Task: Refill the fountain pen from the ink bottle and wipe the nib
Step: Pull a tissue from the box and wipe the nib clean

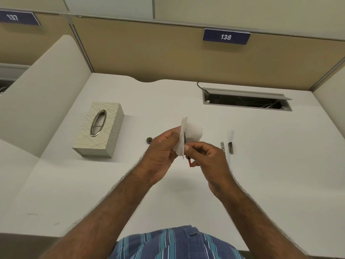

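Note:
My left hand (162, 152) pinches a white tissue (192, 133) above the middle of the desk. My right hand (209, 157) grips the fountain pen's front section (189, 161), whose red-orange end shows below my fingers. The nib end is tucked into the tissue and hidden. A small round dark item (149, 140), maybe the ink bottle or its cap, sits on the desk just left of my left hand. The pen barrel (222, 146) and the dark pen cap (231, 147) lie to the right of my right hand.
A patterned tissue box (104, 131) stands on the white desk (261, 165) to the left. An open cable tray (246, 100) is set into the desk at the back right. Partition walls enclose the desk behind and on both sides.

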Available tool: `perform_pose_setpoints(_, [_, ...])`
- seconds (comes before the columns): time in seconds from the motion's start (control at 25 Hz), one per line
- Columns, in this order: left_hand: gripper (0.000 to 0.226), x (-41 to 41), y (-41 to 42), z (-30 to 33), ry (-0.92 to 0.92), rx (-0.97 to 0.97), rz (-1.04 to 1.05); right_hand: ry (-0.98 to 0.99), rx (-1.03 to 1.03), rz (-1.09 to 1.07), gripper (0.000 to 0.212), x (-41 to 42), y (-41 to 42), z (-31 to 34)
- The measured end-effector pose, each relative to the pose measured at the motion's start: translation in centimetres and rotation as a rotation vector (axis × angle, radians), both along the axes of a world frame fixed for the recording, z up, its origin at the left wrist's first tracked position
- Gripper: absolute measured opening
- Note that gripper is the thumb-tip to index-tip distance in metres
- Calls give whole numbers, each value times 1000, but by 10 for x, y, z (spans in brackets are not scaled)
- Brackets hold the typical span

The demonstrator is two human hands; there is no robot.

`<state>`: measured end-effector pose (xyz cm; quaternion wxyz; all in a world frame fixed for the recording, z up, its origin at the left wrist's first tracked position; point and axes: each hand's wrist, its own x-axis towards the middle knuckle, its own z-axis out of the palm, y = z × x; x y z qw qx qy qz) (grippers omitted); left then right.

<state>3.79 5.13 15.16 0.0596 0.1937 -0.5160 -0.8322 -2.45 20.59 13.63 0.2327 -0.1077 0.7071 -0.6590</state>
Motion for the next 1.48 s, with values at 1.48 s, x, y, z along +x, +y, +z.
perform_pose_setpoints(1.48, [26,-9,-26,14,-47,-307,96,141,28,-126,19,16,-10,3])
